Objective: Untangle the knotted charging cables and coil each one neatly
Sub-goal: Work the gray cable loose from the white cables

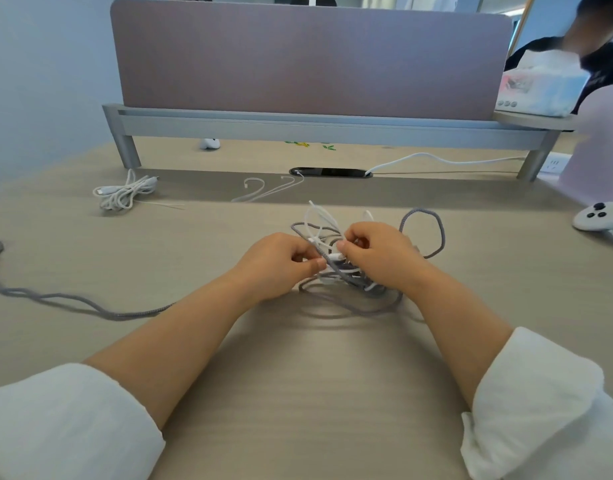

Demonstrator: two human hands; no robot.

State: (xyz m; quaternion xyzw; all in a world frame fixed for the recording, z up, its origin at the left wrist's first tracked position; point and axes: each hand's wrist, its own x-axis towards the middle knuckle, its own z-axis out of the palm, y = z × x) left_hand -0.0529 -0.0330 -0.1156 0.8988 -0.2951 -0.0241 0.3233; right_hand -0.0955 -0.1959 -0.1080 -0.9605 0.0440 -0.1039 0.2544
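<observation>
Evidently mid-untangling in the head view, the knot [353, 275] of grey braided cable [421, 211] and white cable [320, 209] sits on the counter [298, 375] between both hands; the left hand [277, 265] has its fingers curled, pinching strands at the knot's left edge, and the right hand [377, 254] pinches strands near its top. Both cables look light and limp, the braid likely grippier than the smooth white one, so holding close to a plug end and feeding it back through the loops seems wisest
</observation>
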